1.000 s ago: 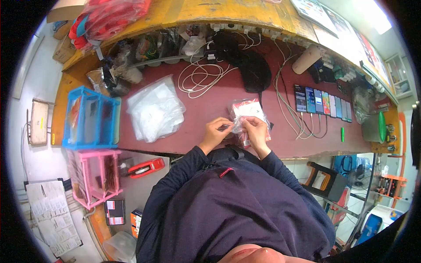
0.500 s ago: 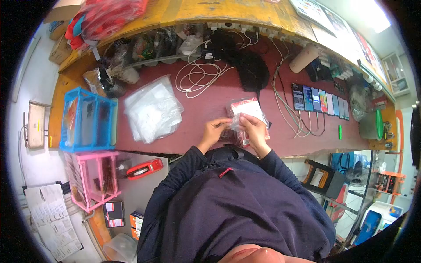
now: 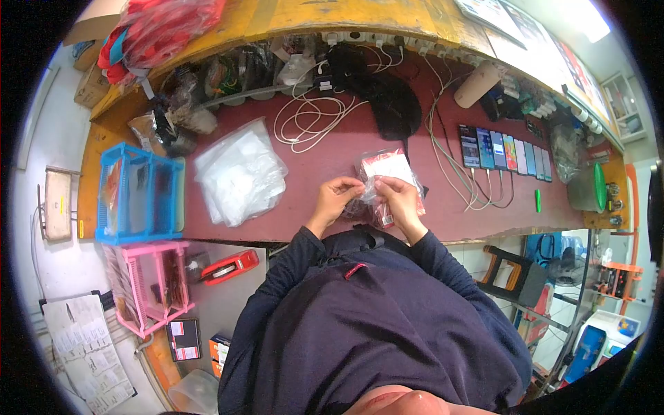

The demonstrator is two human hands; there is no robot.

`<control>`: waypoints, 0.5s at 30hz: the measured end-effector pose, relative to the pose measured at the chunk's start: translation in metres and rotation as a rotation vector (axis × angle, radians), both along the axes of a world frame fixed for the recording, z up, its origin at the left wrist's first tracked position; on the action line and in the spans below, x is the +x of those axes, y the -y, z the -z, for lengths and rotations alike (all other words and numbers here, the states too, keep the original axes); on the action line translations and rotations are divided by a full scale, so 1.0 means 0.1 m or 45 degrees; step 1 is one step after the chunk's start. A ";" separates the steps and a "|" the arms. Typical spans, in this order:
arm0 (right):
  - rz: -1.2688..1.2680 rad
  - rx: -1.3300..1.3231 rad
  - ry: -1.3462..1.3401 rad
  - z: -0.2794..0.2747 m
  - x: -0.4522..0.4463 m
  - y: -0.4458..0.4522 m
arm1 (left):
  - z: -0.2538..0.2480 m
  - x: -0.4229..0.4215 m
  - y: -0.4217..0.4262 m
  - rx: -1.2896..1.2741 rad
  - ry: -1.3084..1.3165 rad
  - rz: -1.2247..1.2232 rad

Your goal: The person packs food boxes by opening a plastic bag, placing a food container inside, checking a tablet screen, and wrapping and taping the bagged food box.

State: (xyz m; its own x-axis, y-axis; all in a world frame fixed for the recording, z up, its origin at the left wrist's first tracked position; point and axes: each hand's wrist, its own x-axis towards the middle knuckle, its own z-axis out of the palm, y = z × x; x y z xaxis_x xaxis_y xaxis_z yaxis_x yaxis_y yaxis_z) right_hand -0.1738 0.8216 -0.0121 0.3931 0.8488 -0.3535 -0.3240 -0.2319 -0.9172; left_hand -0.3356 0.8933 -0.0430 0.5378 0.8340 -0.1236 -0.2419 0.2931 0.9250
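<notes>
Close to the table's front edge, my left hand (image 3: 335, 202) and my right hand (image 3: 400, 202) face each other with thumbs and forefingers pinched. Between the fingertips is a thin clear plastic bag (image 3: 370, 188), crumpled and hard to make out in detail. Beneath and behind my right hand lie red-and-white packets (image 3: 389, 164), partly covered by that hand and the plastic. A stack of flat clear plastic bags (image 3: 238, 176) rests on the table to the left of my hands.
White cables (image 3: 315, 121) coil behind, beside a black cloth-like item (image 3: 394, 104). At right stand several phones (image 3: 498, 151) in a row, some wired, with a green marker (image 3: 538, 200) and a green bin (image 3: 588, 190). Blue drawers (image 3: 138, 194) sit at the left end.
My fingertips remain together at the plastic, with a slight shift of the left fingers. The whole view has tilted a little; the table items stay in place.
</notes>
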 end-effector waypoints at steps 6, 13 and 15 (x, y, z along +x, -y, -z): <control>0.003 -0.006 -0.009 0.02 0.01 -0.01 | 0.04 -0.02 0.08 0.048 -0.149 0.027; -0.010 0.027 -0.022 0.01 0.01 -0.02 | -0.01 0.02 0.18 0.071 -0.020 -0.088; -0.098 -0.022 0.160 -0.09 0.01 -0.01 | -0.18 0.01 0.17 0.508 -0.241 -0.126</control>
